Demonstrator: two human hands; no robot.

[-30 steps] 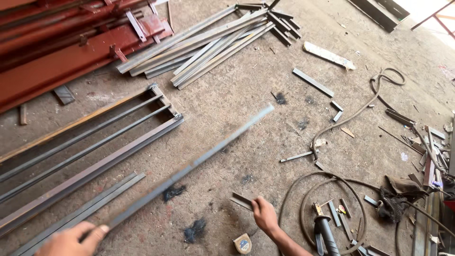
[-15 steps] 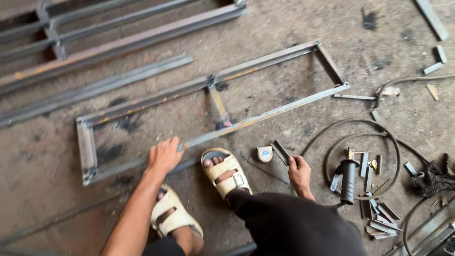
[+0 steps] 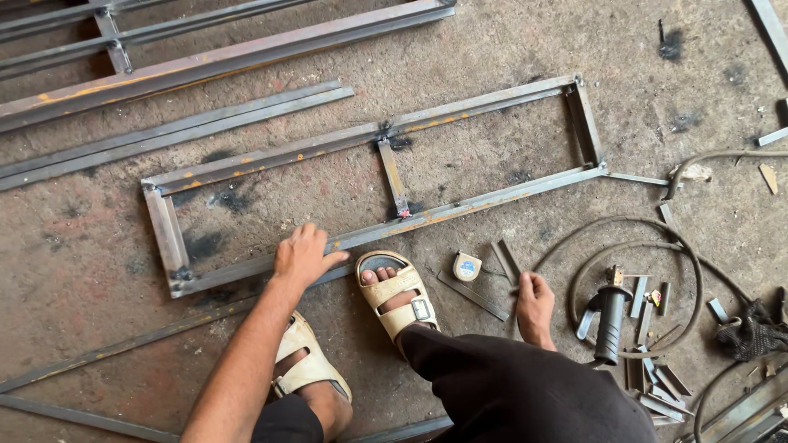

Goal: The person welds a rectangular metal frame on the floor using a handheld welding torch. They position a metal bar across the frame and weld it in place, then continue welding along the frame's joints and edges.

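Observation:
A rectangular welded steel frame point(image 3: 168, 234) with a middle crossbar lies flat on the concrete floor in front of me. My left hand point(image 3: 302, 256) rests palm down on the frame's near rail, fingers spread. My right hand point(image 3: 535, 308) is on the floor to the right, fingers curled beside a short flat metal strip point(image 3: 472, 295); whether it grips anything is unclear. A small round tape measure point(image 3: 466, 267) lies between my right foot point(image 3: 396, 291) and that hand. Both feet wear tan sandals.
More long steel bars and frames point(image 3: 205, 61) lie along the top. An angle grinder with a black handle point(image 3: 609, 320) and looping cable point(image 3: 657, 246) sits at right among several short metal offcuts point(image 3: 657, 402). A loose bar point(image 3: 123, 344) runs under my left arm.
The view swung from a long bar held out over the floor down to the frame at my feet. Since half a second ago my hands have barely moved.

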